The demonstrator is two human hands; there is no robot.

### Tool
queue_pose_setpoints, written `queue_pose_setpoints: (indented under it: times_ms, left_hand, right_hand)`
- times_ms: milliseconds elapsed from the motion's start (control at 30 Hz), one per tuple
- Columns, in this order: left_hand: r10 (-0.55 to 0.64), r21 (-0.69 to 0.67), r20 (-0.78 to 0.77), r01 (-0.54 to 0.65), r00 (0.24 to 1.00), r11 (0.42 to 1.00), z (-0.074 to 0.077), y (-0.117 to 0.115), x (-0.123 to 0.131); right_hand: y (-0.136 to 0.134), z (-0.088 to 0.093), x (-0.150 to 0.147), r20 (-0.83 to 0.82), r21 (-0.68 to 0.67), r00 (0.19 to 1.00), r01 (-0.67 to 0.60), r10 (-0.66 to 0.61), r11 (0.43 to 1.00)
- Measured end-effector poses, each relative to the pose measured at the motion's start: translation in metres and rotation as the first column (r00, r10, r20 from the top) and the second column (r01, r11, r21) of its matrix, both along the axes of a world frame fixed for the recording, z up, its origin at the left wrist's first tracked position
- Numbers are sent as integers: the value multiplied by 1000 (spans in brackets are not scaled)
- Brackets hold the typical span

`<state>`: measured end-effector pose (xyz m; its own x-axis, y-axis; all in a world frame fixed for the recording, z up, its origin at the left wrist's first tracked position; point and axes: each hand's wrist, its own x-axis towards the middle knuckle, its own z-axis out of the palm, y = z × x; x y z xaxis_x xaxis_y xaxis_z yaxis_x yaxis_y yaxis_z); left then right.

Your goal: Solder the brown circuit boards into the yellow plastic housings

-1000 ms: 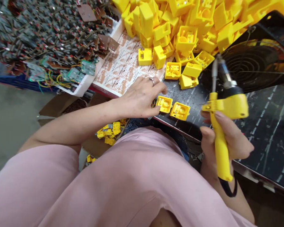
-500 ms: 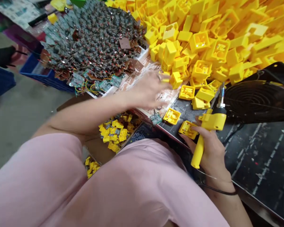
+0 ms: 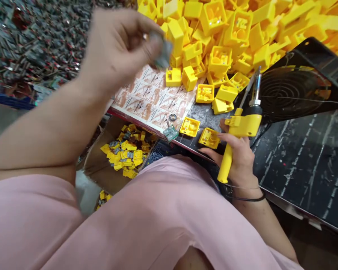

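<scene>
My left hand [image 3: 115,48] is raised above the paper-covered part of the table. Its thumb and fingers pinch a grey-green circuit board [image 3: 163,52], blurred by motion. My right hand [image 3: 240,157] is wrapped round a yellow soldering gun [image 3: 239,125], whose metal tip points away from me. The fingers of that hand also reach a small open yellow case [image 3: 209,138] at the table edge. Left of it lies another open yellow case [image 3: 189,127], then a green circuit board [image 3: 171,132]. A small round black disc [image 3: 172,117] rests on the paper just behind that board.
Yellow cases [image 3: 214,18] are heaped across the back. A large pile of circuit boards [image 3: 39,41] fills the back left. On the right stands a black fan [image 3: 287,90]. Below the table edge, a cardboard box [image 3: 97,163] holds yellow parts. A black tabletop [image 3: 304,168] extends right.
My left hand has risen from the paper and moved left, now with a circuit board in it. The small disc has come into view. My right hand keeps the soldering gun; the whole view has shifted.
</scene>
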<state>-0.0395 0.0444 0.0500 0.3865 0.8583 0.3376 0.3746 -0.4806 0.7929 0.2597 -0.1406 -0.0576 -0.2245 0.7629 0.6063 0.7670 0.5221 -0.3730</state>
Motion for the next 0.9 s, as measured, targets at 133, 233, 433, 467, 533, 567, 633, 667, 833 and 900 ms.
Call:
queue_pose_setpoints:
  times_ms: [133,233,433,467,533,567,633,667,833,900]
  left_hand:
    - [-111,-493,168,181,980,851,-17,-53,66]
    - [-56,-760,391,357,919,543,-28,-79,98]
    - [30,-842,536,533,844,83,-45,-104,113]
    - [22,-837,545,542,838,70,-46,-105,111]
    - [42,-836,548,546,835,62,-48,-106,105]
    - [63,-841,541,538,838,59,-47,-105,100]
    - [85,-860,511,506,856,72,-46,-103,89]
    - [67,-867,494,484,867,119,-44,-102,83]
    - [-184,-417,170,240,968,877,-38,-106,66]
    - [-205,-84,-6,204,979,975,-38,-115,68]
  right_hand:
    - [-7,19,-10,-188,10,982,-28,29,1000]
    - [-10,34,-13,-224,19,969,-101,103,995]
    - [-11,42,0,-158,94,975,-143,156,985]
    - [-10,41,1,-135,103,978,-149,162,983]
    - [-10,39,3,-94,127,985,-134,146,983]
    - [-10,38,4,-69,150,990,-112,123,982]
    - [-11,35,8,-8,194,999,-44,47,980]
    - [-11,33,10,21,207,1000,-5,0,978]
    - [-9,29,12,216,221,966,93,-142,971]
    - [-8,30,5,220,224,961,115,-165,968]
